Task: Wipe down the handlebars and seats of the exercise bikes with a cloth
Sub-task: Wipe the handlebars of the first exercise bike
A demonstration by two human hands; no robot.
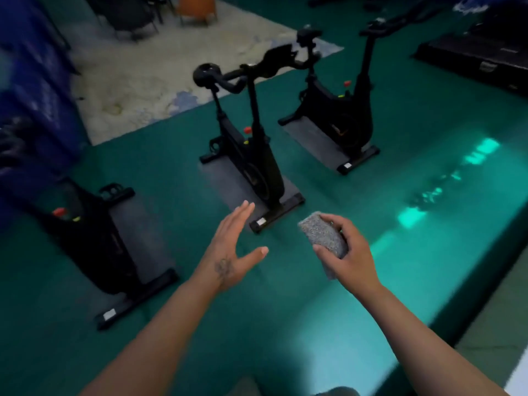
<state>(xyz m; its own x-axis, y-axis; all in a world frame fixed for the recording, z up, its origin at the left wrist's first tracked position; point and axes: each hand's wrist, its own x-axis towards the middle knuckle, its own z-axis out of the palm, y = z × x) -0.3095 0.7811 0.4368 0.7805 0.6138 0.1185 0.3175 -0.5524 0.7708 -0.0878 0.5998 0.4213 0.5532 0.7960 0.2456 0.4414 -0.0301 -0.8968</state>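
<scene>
My right hand (347, 252) grips a folded grey cloth (324, 234) in front of me, above the green floor. My left hand (233, 252) is held out flat, fingers straight, holding nothing. Three black exercise bikes stand ahead on dark mats. The middle bike (251, 155) is closest to my hands, with its handlebars (257, 71) and its round seat (206, 74) up top. The right bike (343, 110) stands farther back. The left bike (88, 238) is partly cut off by the dark left side, its seat and bars hidden.
A pale rug (160, 81) lies behind the bikes, with dark chairs (134, 15) and an orange one (195, 7) on it. A black platform (480, 58) sits at the far right. A blue wall (37, 81) runs along the left. Light reflects on the green floor (400, 238).
</scene>
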